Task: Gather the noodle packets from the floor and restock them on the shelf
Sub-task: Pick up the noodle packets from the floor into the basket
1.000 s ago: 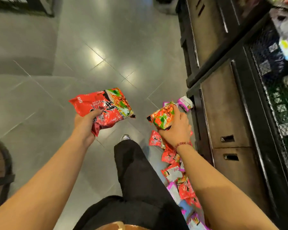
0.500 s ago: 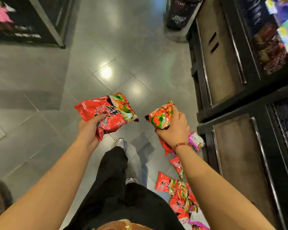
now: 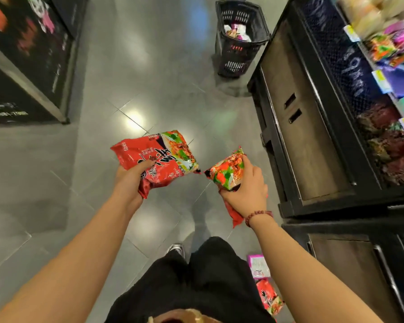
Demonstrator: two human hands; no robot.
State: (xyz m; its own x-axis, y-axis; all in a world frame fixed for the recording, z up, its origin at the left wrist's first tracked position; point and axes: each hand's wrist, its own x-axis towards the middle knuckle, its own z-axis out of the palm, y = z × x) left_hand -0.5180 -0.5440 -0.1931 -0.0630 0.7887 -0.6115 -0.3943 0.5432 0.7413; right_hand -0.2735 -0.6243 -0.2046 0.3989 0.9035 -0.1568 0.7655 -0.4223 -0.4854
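Observation:
My left hand grips a red noodle packet by its lower edge, held out over the grey floor. My right hand holds a second red and green noodle packet, fingers curled round it, just left of the dark shelf unit. Two more packets lie on the floor by my right forearm: a pink one and a red one. Dark red packets fill the shelf at the right edge.
A black shopping basket with a few items stands on the floor ahead, against the shelf unit. Another dark display stand is at the left. My black trousers and one shoe are below. Grey floor tiles stretch between the two stands.
The view has risen and swung forward along the aisle. Both hands have lifted with their packets, most floor packets have dropped out of sight, and the basket and stocked shelf have come into view.

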